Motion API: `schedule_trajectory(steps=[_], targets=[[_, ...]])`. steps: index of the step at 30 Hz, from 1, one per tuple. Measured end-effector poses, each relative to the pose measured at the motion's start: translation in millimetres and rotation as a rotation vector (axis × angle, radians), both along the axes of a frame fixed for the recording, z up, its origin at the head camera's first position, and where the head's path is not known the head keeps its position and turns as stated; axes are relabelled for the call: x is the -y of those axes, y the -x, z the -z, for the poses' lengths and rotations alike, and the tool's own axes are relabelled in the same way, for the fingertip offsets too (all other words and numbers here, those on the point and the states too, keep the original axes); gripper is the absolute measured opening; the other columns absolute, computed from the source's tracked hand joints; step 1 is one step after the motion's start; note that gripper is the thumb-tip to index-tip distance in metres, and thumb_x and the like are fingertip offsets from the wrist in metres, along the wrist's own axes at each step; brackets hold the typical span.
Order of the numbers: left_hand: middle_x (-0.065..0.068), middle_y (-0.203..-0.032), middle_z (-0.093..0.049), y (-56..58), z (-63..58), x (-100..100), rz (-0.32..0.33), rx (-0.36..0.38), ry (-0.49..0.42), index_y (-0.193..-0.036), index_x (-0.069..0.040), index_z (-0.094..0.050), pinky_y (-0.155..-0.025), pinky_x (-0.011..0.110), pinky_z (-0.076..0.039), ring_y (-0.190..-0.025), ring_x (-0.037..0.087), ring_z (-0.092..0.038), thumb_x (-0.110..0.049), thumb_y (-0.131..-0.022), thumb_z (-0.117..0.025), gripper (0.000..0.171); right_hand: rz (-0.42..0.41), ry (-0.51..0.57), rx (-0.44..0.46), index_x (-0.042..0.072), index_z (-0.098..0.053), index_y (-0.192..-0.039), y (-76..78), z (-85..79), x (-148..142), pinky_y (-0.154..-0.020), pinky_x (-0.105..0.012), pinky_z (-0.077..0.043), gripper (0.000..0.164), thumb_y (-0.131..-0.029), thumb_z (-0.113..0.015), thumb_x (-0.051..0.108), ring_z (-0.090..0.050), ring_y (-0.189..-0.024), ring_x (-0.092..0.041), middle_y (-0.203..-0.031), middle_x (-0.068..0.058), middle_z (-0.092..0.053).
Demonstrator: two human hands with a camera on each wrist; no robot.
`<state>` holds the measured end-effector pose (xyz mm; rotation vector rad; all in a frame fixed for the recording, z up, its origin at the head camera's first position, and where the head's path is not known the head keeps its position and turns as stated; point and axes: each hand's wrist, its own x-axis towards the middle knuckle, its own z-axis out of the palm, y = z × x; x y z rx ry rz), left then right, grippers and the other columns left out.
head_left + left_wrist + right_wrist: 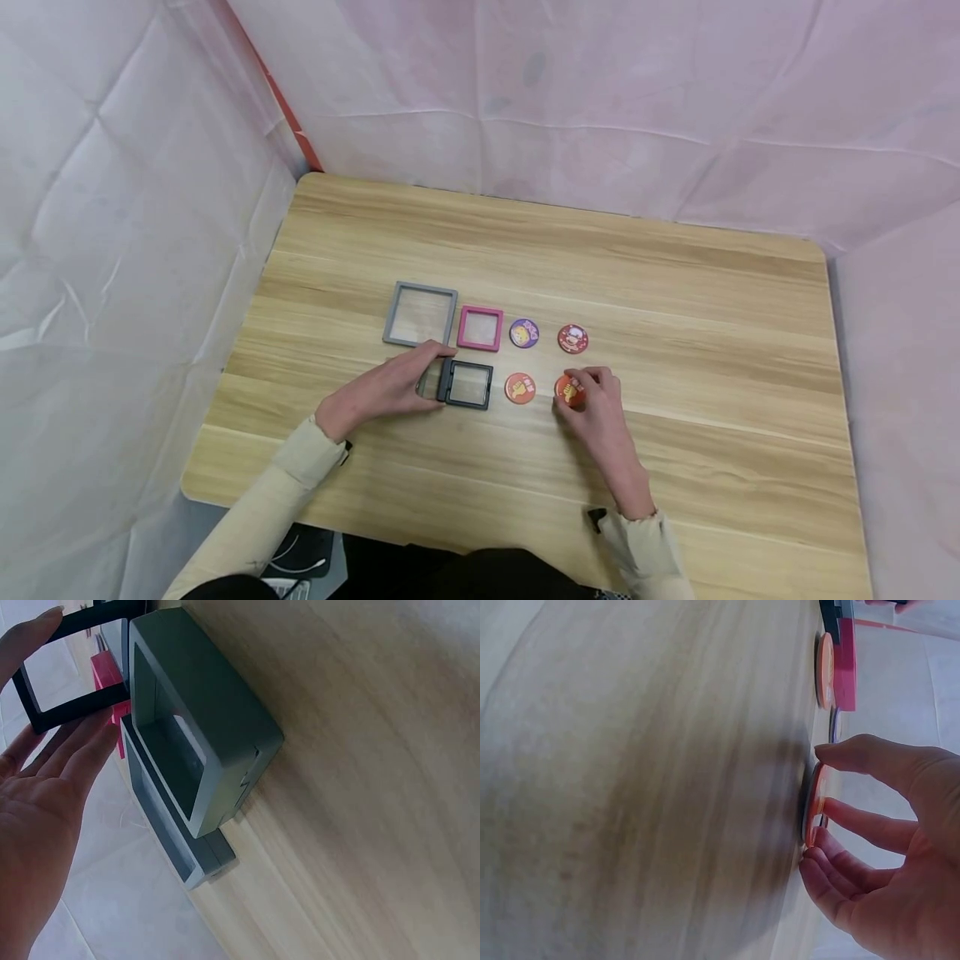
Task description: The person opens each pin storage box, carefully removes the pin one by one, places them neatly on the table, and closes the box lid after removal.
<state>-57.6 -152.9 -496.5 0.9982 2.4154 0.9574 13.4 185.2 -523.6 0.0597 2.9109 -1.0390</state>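
Observation:
My left hand holds a small black square frame by its sides, thumb on one edge and fingers along the opposite one. Beside it on the table, partly hidden by this hand in the head view, stands a deep grey-green frame. With thumb and curled fingers, my right hand grips the rim of a round orange-red badge low over the wood. Another orange badge lies flat between the black frame and the right hand.
Behind the hands lie a large grey frame, a pink frame, a purple badge and a red badge. All rest on a wooden table, with pale cloth walls around its back and sides.

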Motion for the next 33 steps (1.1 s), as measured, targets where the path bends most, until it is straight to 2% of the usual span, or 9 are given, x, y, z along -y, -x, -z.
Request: schedule_trajectory(steps=[9,15,21,27,31,33], targets=[[0.012,-0.144,-0.059,-1.5,4.1,-0.6,0.021,-0.078,-0.017,-0.148,-0.004,-0.046,-0.114,0.042,-0.05,-0.134,0.025,-0.057,-0.019,-0.077,-0.088,0.083,0.009,0.009,-0.009,-0.008,-0.065,-0.125,-1.7,4.0,1.7,-0.088,-0.05,-0.047,0.05,-0.081,-0.082,0.007,-0.042,-0.113,-0.042,-0.124,-0.027,-0.05],[0.008,-0.148,-0.057,-3.6,4.5,-2.7,0.018,-0.077,0.02,-0.153,-0.011,-0.044,-0.115,0.041,-0.049,-0.136,0.023,-0.056,-0.023,-0.081,-0.085,0.084,0.002,0.032,0.004,-0.007,-0.064,-0.129,-0.9,4.9,2.2,-0.088,-0.049,-0.045,0.054,-0.082,-0.082,0.012,-0.041,-0.116,-0.041,-0.126,-0.026,-0.049],[0.015,-0.145,-0.06,-6.7,10.1,-7.6,0.005,-0.124,0.0,-0.152,-0.006,-0.043,-0.111,0.043,-0.053,-0.133,0.028,-0.059,-0.026,-0.082,-0.084,0.083,0.024,0.059,-0.003,-0.005,-0.064,-0.129,-1.2,3.0,5.1,-0.09,-0.05,-0.045,0.055,-0.084,-0.082,0.021,-0.041,-0.118,-0.039,-0.125,-0.024,-0.049],[0.013,-0.141,-0.062,-7.8,18.6,-11.1,0.007,-0.184,-0.041,-0.146,-0.003,-0.048,-0.111,0.042,-0.053,-0.13,0.026,-0.06,-0.029,-0.083,-0.083,0.077,0.061,0.095,-0.074,-0.004,-0.064,-0.13,1.6,-3.4,21.0,-0.089,-0.048,-0.043,0.057,-0.085,-0.082,0.027,-0.039,-0.118,-0.038,-0.13,-0.024,-0.049],[0.012,-0.143,-0.061,-7.8,22.5,-12.4,0.021,-0.212,-0.054,-0.146,-0.003,-0.049,-0.112,0.041,-0.052,-0.132,0.024,-0.058,-0.031,-0.085,-0.082,0.075,0.024,0.112,-0.109,-0.003,-0.067,-0.124,4.9,-7.8,38.7,-0.087,-0.045,-0.043,0.05,-0.087,-0.081,0.026,-0.043,-0.112,-0.034,-0.127,-0.021,-0.054],[0.013,-0.144,-0.061,-8.2,23.6,-13.0,0.027,-0.217,-0.065,-0.146,-0.002,-0.049,-0.113,0.042,-0.051,-0.132,0.024,-0.058,-0.03,-0.085,-0.082,0.074,-0.013,0.111,-0.122,-0.003,-0.069,-0.122,6.0,-9.6,49.1,-0.09,-0.046,-0.045,0.046,-0.087,-0.08,0.024,-0.046,-0.113,-0.035,-0.126,-0.021,-0.059]])
